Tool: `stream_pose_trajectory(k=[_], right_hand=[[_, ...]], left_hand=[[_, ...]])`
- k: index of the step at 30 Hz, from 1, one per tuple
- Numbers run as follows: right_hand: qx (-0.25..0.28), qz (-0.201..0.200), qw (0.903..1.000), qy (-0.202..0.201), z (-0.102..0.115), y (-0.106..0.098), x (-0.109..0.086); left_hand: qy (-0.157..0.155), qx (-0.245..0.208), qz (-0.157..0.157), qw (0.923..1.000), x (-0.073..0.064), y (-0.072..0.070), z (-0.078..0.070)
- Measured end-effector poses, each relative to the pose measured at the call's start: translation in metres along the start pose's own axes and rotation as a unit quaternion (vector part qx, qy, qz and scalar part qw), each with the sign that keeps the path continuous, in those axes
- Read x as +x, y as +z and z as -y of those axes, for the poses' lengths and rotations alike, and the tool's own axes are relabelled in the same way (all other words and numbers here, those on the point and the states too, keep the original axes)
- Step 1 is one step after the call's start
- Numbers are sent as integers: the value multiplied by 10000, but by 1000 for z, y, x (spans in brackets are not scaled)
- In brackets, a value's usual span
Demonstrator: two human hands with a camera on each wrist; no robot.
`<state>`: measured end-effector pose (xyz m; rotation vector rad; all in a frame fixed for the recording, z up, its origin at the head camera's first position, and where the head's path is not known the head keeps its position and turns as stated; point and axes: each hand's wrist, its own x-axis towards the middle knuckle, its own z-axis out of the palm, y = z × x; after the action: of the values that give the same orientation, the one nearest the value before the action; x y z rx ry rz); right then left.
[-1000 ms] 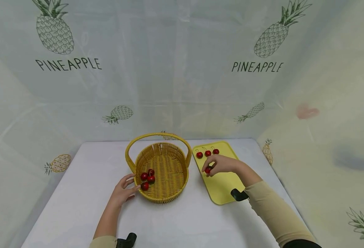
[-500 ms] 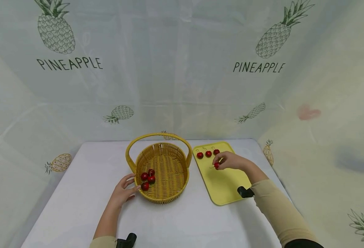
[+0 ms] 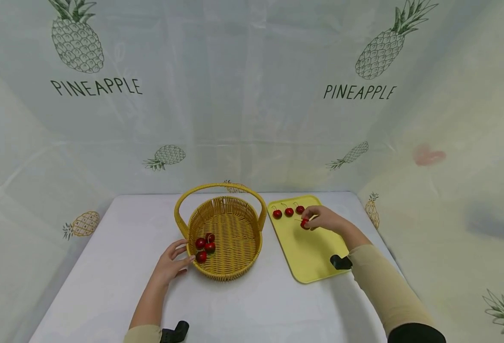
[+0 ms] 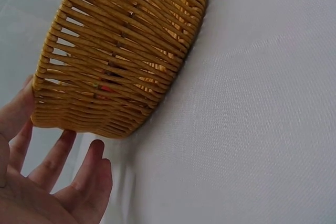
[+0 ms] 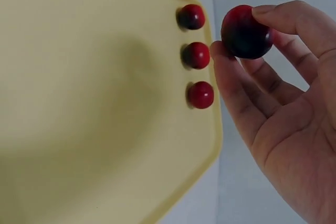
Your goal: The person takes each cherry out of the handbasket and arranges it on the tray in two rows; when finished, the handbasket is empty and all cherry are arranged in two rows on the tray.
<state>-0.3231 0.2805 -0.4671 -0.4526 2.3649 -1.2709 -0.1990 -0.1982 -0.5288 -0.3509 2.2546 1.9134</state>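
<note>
In the head view, my left hand [image 3: 170,265] holds the left rim of a yellow wicker basket [image 3: 247,233]. The thumb lies over the rim and the fingers sit against the outer wall, as the left wrist view shows too. Several red cherries [image 3: 200,243] lie inside, near that hand. Over a yellow tray [image 3: 307,264], my right hand [image 3: 325,220] pinches a cherry [image 5: 245,32] between thumb and fingertips, its stem pointing left. Three other cherries [image 3: 289,212] are lined up along the tray's far end, in a row also visible in the right wrist view.
A tall arched handle [image 3: 221,186] spans the basket. The tray stands just right of the basket on a white tabletop [image 3: 252,309]. A curtain [image 3: 234,95] printed with pineapples hangs behind and at the sides.
My right hand, with the cherry pinched in it, has moved right and slightly away over the tray, toward the row's right end. My left hand stays at the basket rim.
</note>
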Motion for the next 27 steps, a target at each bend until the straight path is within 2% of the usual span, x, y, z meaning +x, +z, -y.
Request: stream_pose_trajectory(k=[15, 20, 27], right_hand=[[473, -640, 9968, 61, -19, -4, 18], [584, -872, 9944, 131, -17, -4, 18], [526, -1185, 9914, 155, -35, -5, 27]], left_hand=[[-37, 57, -29, 10000, 1, -1, -2], [-27, 62, -32, 10000, 2, -1, -1], [-57, 38, -50, 10000, 3, 0, 0]])
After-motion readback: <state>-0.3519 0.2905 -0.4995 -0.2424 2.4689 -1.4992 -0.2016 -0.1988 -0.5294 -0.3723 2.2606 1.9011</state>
